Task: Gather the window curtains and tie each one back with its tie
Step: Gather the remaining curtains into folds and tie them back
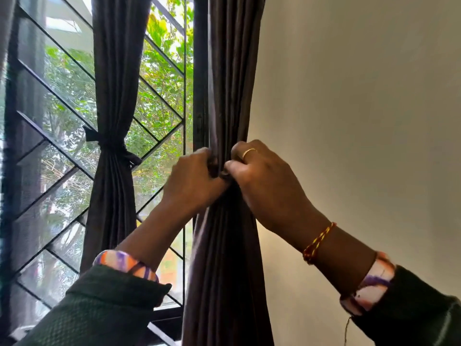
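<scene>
A dark brown curtain (229,83) hangs gathered into a tight bundle at the window's right edge, next to the wall. My left hand (194,181) and my right hand (262,176) meet at the bundle's waist, fingers curled, each pinching an end of a dark tie (220,172) that is mostly hidden between them. A second dark curtain (117,71) hangs in the middle of the window, cinched at its waist by a dark knotted tie (112,146).
The window (57,101) has a black diagonal grille (159,101) with green trees behind it. A black frame post (199,71) stands just left of the gathered curtain. A plain cream wall (361,108) fills the right side.
</scene>
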A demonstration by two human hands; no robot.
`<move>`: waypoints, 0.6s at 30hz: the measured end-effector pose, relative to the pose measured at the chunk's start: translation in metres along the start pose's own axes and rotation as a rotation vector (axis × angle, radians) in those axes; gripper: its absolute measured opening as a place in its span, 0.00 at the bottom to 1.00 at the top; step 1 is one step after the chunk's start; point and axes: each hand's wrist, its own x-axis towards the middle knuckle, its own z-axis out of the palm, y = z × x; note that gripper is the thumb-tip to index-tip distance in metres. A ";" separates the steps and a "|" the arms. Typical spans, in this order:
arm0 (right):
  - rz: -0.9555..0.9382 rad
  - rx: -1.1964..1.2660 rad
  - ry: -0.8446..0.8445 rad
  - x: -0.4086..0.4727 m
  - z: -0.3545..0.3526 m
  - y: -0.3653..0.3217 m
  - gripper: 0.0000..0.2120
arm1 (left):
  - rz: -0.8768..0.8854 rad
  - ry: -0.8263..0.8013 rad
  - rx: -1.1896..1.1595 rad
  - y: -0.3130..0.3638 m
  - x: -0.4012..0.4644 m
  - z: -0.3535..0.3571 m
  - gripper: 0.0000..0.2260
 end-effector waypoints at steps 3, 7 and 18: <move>0.087 0.100 -0.175 0.004 -0.001 -0.001 0.07 | 0.195 -0.326 -0.199 0.003 -0.011 -0.008 0.17; 0.323 0.333 -0.096 0.013 -0.004 0.012 0.10 | 0.278 -0.150 -0.243 -0.004 -0.012 -0.008 0.17; 0.686 0.619 -0.157 0.053 -0.023 0.031 0.11 | 1.124 0.280 0.606 -0.003 0.015 -0.027 0.06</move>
